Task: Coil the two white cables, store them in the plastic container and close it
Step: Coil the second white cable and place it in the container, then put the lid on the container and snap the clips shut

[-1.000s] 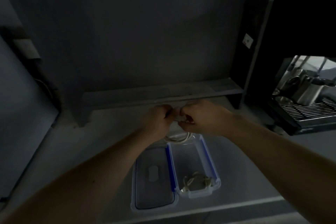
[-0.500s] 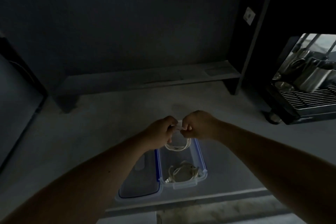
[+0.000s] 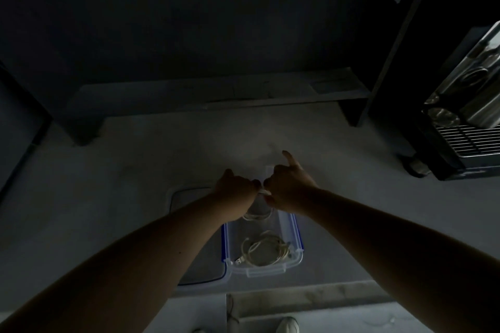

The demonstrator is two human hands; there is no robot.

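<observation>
A clear plastic container with blue seal strips stands open on the grey counter, near its front edge. One coiled white cable lies inside it, its USB plug at the front left. The lid lies flat to the container's left, partly under my left forearm. Above the container's far end, my left hand and my right hand meet, both gripping a second white cable whose loops hang down between them. My right index finger sticks out, pointing away.
A low dark shelf runs along the back of the counter. At the right stands a metal machine with a wire grille. A dark upright panel separates it from the shelf. The floor and a white shoe show below the counter edge.
The view has tilted down, so hands and container sit lower and nearer. Both hands stay together on the second cable, now over the container's far end. My right index finger has extended.
</observation>
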